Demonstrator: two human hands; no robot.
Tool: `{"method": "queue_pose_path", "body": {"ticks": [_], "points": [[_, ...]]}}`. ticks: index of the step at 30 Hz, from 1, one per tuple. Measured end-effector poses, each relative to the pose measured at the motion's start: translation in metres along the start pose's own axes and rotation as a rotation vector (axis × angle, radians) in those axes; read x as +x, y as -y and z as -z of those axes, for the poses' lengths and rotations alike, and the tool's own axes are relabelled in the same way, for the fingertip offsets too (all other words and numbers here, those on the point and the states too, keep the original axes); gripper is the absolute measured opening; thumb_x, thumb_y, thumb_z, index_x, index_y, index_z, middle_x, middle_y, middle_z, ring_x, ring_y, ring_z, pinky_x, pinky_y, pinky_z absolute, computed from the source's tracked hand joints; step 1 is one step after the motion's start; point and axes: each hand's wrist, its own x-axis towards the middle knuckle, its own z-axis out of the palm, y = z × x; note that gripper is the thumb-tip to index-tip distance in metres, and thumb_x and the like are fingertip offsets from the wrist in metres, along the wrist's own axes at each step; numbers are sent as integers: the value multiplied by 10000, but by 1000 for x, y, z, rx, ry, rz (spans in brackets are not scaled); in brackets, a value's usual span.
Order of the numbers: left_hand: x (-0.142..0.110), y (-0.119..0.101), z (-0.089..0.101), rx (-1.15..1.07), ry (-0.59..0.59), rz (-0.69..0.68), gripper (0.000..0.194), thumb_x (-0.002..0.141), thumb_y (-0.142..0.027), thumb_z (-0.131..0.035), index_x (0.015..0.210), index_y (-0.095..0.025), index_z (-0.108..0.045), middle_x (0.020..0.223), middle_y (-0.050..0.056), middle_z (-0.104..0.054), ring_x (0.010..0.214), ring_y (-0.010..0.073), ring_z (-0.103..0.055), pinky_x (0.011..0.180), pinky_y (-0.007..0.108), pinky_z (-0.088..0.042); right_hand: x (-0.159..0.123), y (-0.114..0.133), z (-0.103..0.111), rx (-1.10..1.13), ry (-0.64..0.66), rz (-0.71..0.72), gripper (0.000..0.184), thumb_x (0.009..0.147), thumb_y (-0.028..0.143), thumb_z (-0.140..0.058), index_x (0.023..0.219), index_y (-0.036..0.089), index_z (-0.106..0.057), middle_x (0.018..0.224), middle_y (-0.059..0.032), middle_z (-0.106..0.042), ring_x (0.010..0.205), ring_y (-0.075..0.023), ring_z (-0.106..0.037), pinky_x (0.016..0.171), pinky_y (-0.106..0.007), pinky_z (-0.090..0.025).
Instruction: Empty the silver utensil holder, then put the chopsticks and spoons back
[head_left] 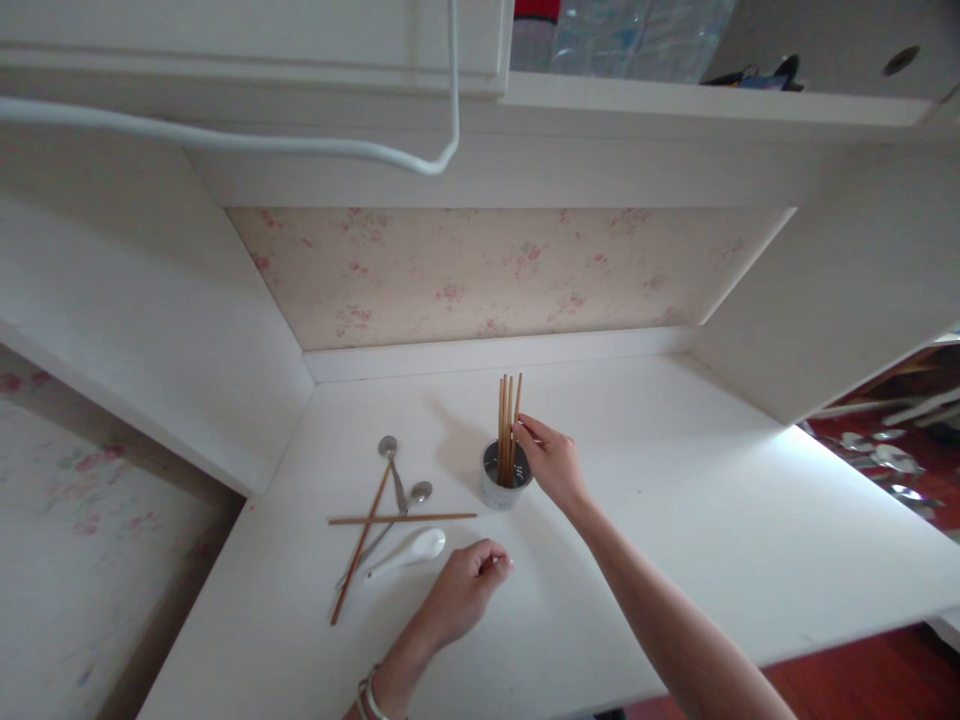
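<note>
Chopstick (pixel 519 388) pinched in right hand (pixel 555 466), left hand (pixel 459 592) curled closed; metal cup (pixel 504 494) could be tipped if chopstick is levered sideways.

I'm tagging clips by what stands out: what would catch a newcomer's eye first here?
Probably the upright bundle of chopsticks in the round holder near the middle of the white tabletop, with the right hand pinching one at its upper part. Next, to the holder's left, two crossed chopsticks lie over metal spoons, beside a white spoon near the left hand.
</note>
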Motion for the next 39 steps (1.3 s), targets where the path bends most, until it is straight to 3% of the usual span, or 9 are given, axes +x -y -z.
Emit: {"method": "queue_pose_path", "body": {"ticks": [4, 14, 22, 31, 35, 39], "points": [[0, -1, 0, 11, -2, -1, 368, 875, -471, -438, 829, -159, -627, 639, -26, -474, 625, 124, -414, 585, 238, -296, 2, 1, -1, 53, -56, 10, 341, 862, 445, -506, 1044, 240, -709, 974, -41, -740, 783, -197, -702, 720, -308, -553], [-2, 0, 0, -22, -10, -8, 349, 879, -453, -448, 820, -153, -615, 631, -33, -450, 617, 116, -402, 575, 233, -291, 1, -1, -5, 0, 17, 27, 288, 864, 416, -522, 1016, 268, -717, 967, -11, -745, 861, -203, -700, 814, -318, -527], [0, 0, 0, -5, -23, -14, 358, 881, -460, -449, 819, -152, -620, 625, -38, -445, 613, 112, -402, 575, 231, -286, -5, -7, -4, 59, 17, -6, 270, 850, 417, -550, 1003, 276, -722, 971, -8, -744, 829, -209, -707, 762, -306, -546], [-5, -2, -1, -59, -35, 2, 340, 869, -454, -477, 814, -151, -621, 655, -26, -490, 624, 113, -416, 585, 227, -317, -20, -21, -4, 188, 44, -97, 411, 832, 513, -560, 1106, 231, -679, 1025, -58, -728, 891, -243, -687, 803, -368, -537], [-19, -16, 20, 31, -111, 17, 348, 881, -462, -449, 827, -170, -630, 663, -10, -551, 632, 130, -473, 586, 231, -344, -30, -32, -2, 297, 78, -125, 449, 854, 516, -534, 1175, 215, -625, 1107, -95, -695, 1002, -258, -644, 853, -385, -505], [-33, -18, 68, 298, -349, 51, 352, 898, -464, -397, 911, -208, -638, 784, 22, -661, 722, 164, -586, 666, 249, -407, -40, -47, -5, 396, 29, -144, 425, 884, 513, -488, 1187, 229, -583, 1156, -97, -665, 1038, -249, -613, 880, -400, -480]]}}
